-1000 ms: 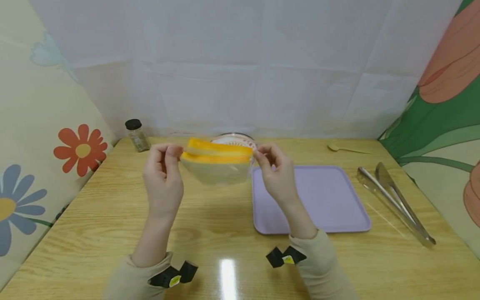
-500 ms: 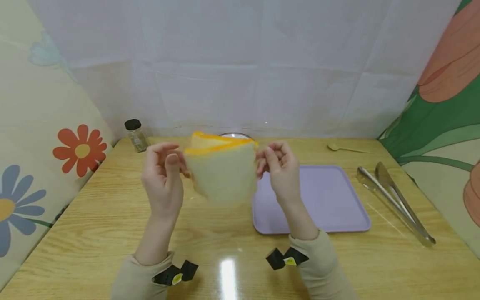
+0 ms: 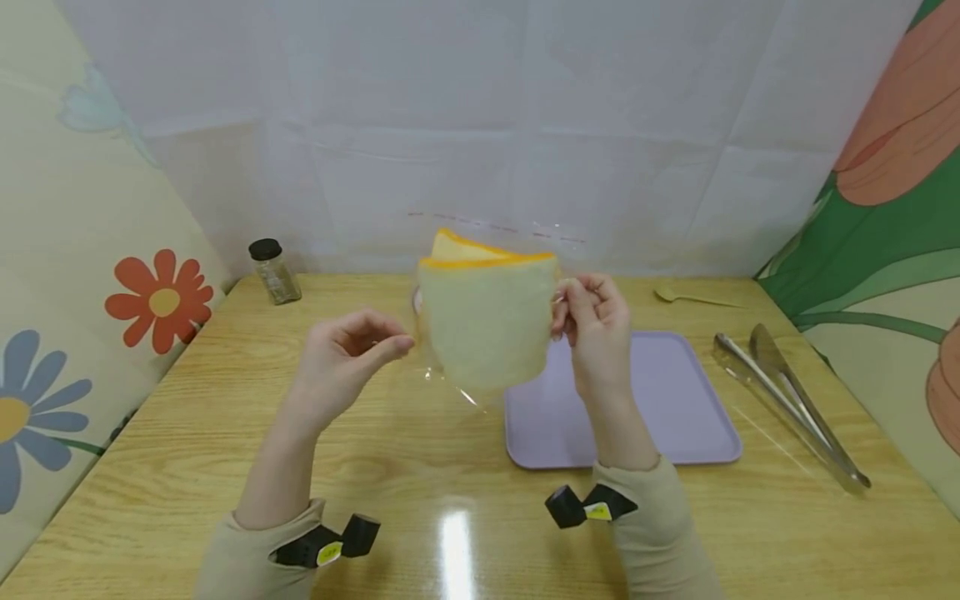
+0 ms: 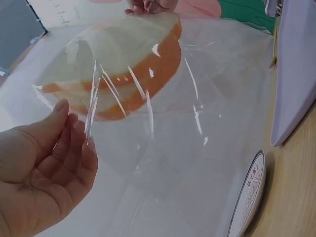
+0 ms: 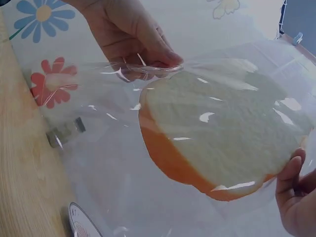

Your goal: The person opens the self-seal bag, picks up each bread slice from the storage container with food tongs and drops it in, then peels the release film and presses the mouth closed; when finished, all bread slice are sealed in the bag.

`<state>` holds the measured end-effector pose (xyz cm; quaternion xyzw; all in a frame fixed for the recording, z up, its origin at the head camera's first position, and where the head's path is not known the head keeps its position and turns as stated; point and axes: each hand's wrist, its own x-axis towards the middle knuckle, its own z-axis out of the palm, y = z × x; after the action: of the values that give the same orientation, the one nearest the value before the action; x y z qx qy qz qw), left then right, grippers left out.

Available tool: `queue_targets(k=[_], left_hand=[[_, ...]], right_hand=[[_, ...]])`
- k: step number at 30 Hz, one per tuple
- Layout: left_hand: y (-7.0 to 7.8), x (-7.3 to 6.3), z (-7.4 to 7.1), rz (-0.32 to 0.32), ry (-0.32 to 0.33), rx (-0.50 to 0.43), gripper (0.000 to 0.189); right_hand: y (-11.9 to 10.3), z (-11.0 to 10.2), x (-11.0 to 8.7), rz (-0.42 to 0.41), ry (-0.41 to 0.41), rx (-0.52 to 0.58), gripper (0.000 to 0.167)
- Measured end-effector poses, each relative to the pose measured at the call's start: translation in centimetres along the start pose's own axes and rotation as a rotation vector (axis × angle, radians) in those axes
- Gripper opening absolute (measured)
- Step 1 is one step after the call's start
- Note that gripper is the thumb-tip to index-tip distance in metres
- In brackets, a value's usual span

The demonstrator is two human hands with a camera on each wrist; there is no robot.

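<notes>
Bread slices (image 3: 487,321), pale with an orange crust, stand inside a clear plastic bag (image 3: 453,392) held up above the table. My left hand (image 3: 348,358) pinches the bag's left side between thumb and fingers, and the film gathers there in the right wrist view. On the other side my right hand (image 3: 600,333) grips the bag close to the bread's edge. The bag's top, with a dashed red print, rises above the crust. Behind the bread, a patterned plate (image 4: 249,195) is mostly hidden in the head view.
A purple tray (image 3: 675,417) lies right of centre on the wooden table (image 3: 375,492). Metal tongs (image 3: 798,412) rest farther right, with a yellowish spoon (image 3: 697,298) at the back. A black-lidded glass jar (image 3: 276,273) stands back left.
The bagged bread has tilted up so its broad face shows, then moved right and upward. My right hand has shifted right; my left hand has dropped lower and now pinches the bag's side.
</notes>
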<state>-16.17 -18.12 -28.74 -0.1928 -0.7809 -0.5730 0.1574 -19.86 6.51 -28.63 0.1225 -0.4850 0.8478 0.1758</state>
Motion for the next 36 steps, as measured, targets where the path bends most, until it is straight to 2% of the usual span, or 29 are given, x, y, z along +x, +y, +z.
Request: queue_targets(k=[4, 6, 7, 9, 13, 14, 16, 19, 23, 26, 28, 30, 34, 36], left_hand=[[0.1, 0.1, 0.3, 0.029, 0.066, 0.056, 0.011], [0.0, 0.2, 0.5, -0.004, 0.054, 0.077, 0.012], [0.0, 0.2, 0.4, -0.028, 0.025, 0.096, 0.015], [-0.3, 0.2, 0.2, -0.092, -0.078, 0.147, 0.019], [-1.0, 0.0, -0.4, -0.168, -0.362, 0.248, 0.026], [-1.1, 0.0, -0.5, -0.179, -0.415, 0.25, 0.024], [-1.3, 0.0, -0.7, -0.188, -0.48, 0.236, 0.019], [-1.2, -0.1, -1.1, -0.204, -0.492, 0.232, 0.013], [-1.0, -0.2, -1.4, -0.2, -0.47, 0.3, 0.009], [-0.9, -0.2, -1.2, -0.184, -0.456, 0.3, 0.014], [-0.8, -0.2, -0.7, -0.146, -0.439, 0.28, 0.023], [-0.6, -0.1, -0.2, -0.113, -0.441, 0.244, 0.038], [0.0, -0.4, 0.7, -0.032, -0.51, 0.192, 0.067], [0.4, -0.7, 0.8, -0.019, -0.538, 0.145, 0.08]], right_hand=[[-0.1, 0.1, 0.0, -0.011, -0.006, -0.014, 0.019], [-0.2, 0.1, 0.0, -0.023, -0.005, -0.013, 0.018], [-0.3, 0.1, 0.0, -0.029, 0.001, -0.008, 0.018], [-0.4, 0.1, 0.0, -0.039, 0.021, 0.016, 0.019], [-0.8, 0.0, 0.2, -0.038, 0.078, 0.093, 0.019], [-0.9, 0.0, 0.3, -0.037, 0.089, 0.111, 0.019], [-1.1, -0.1, 0.3, -0.04, 0.102, 0.117, 0.02], [-1.3, -0.2, 0.4, -0.061, 0.124, 0.044, 0.02], [-1.3, -0.1, 0.2, -0.076, 0.17, -0.103, 0.021], [-1.1, 0.4, -0.3, -0.082, 0.18, -0.114, 0.025], [-0.8, 0.7, -0.7, -0.104, 0.162, -0.093, 0.025], [-0.5, 0.9, -1.0, -0.141, 0.146, -0.134, 0.021], [-0.2, 0.7, -1.1, -0.206, 0.154, -0.319, 0.009], [-0.2, 0.5, -1.0, -0.237, 0.175, -0.436, 0.006]])
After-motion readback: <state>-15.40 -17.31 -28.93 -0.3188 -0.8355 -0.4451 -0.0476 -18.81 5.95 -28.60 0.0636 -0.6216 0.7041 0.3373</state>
